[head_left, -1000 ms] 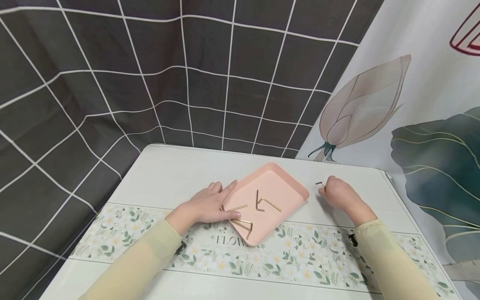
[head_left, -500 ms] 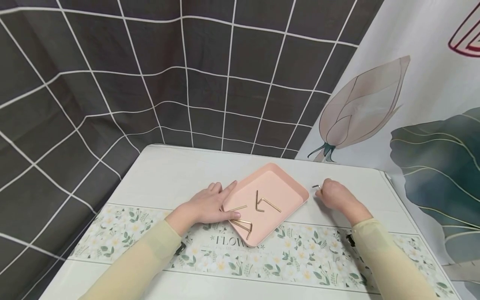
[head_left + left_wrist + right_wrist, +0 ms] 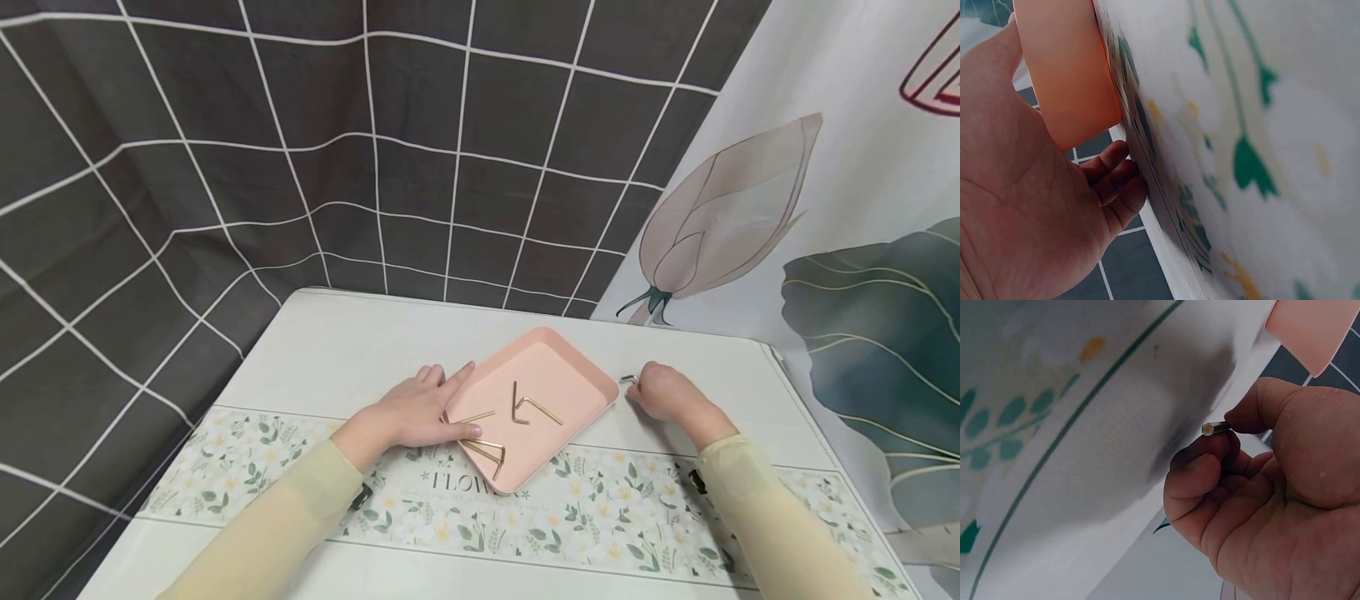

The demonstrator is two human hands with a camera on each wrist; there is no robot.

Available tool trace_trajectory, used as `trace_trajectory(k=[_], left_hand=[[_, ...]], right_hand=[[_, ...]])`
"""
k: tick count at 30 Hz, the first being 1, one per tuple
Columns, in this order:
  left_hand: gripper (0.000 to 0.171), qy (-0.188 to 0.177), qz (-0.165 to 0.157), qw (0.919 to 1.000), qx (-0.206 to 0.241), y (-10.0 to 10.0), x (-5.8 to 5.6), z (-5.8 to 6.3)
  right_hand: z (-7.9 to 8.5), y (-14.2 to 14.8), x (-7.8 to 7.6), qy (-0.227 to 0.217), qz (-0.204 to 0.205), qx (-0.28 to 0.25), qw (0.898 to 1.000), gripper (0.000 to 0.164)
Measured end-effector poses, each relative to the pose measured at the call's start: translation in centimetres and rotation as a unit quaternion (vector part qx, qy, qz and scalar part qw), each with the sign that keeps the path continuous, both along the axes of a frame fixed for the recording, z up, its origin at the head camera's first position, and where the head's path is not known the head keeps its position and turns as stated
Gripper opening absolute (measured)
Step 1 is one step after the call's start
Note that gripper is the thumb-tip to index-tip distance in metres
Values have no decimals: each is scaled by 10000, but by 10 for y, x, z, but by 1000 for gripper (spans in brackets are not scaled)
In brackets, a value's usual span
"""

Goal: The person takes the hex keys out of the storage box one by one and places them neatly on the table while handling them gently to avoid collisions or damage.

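A shallow pink tray (image 3: 562,375) lies askew on the table. My left hand (image 3: 420,412) rests at its left corner, thumb over the rim and index finger straight along the edge; in the left wrist view the other fingers bend loosely outside the tray wall (image 3: 1069,69). Inside the tray lie several L-shaped hex keys, among them a brass one (image 3: 543,410) and a darker one (image 3: 515,400). Just right of the tray, my right hand (image 3: 666,392) pinches another hex key (image 3: 628,379) between thumb and index finger; its six-sided end (image 3: 1212,429) shows in the right wrist view.
The white table cover (image 3: 360,333) has a floral band (image 3: 600,508) across it. Dark grid-patterned cloth (image 3: 420,167) hangs behind and to the left, and a white curtain with plant prints (image 3: 720,217) at the right.
My right hand has moved slightly left and nearer, bringing its hex key closer to the tray's right corner. My left hand, the tray and the keys in it stay in place.
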State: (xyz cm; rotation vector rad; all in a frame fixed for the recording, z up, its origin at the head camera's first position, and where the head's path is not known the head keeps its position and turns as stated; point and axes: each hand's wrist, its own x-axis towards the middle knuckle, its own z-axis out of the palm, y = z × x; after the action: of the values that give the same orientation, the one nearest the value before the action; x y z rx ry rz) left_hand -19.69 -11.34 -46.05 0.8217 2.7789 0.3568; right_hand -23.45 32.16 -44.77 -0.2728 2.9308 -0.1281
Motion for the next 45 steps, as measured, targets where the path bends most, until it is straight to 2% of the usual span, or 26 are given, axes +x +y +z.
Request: trace_trajectory(k=[14, 20, 27, 34, 45], left_hand=[[114, -41, 23, 10000, 60, 1, 0, 0], [116, -40, 20, 10000, 2, 0, 0, -1], [113, -22, 74, 9999, 93, 1, -2, -2], [114, -56, 69, 9999, 54, 0, 0, 1], [114, -31, 30, 10000, 3, 0, 0, 1]], right_hand=[[-3, -5, -1, -30, 5, 182, 9998, 27], [-4, -7, -2, -144, -111, 271, 9995, 26], [-2, -8, -2, -29, 76, 393, 9992, 27], [-2, -9, -2, -127, -118, 391, 9991, 27], [-4, -12, -3, 15, -150, 460, 9988, 26]])
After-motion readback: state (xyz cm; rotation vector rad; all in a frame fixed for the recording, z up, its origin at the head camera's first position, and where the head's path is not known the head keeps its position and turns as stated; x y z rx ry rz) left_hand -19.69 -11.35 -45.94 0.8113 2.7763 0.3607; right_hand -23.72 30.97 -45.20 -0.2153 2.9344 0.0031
